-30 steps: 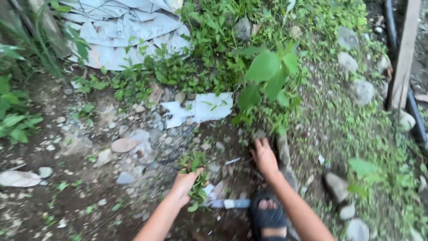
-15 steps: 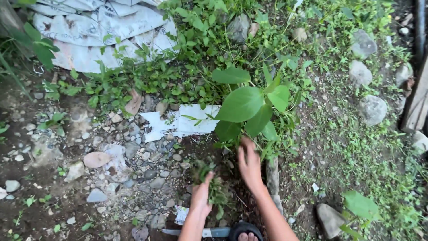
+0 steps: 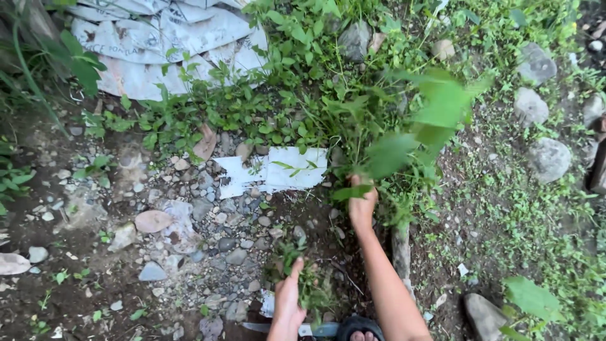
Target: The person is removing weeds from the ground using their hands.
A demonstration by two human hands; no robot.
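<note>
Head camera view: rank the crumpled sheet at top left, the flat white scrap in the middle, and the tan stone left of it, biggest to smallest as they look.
1. crumpled sheet
2. white scrap
3. tan stone

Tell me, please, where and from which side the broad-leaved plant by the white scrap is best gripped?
Grip the broad-leaved plant low on its stem, near the soil, where the right hand already closes. Come from the bare-earth side below it: the leaves spread high and blurred, and weeds crowd the far side. The left hand holds a bunch of pulled weeds.
</note>
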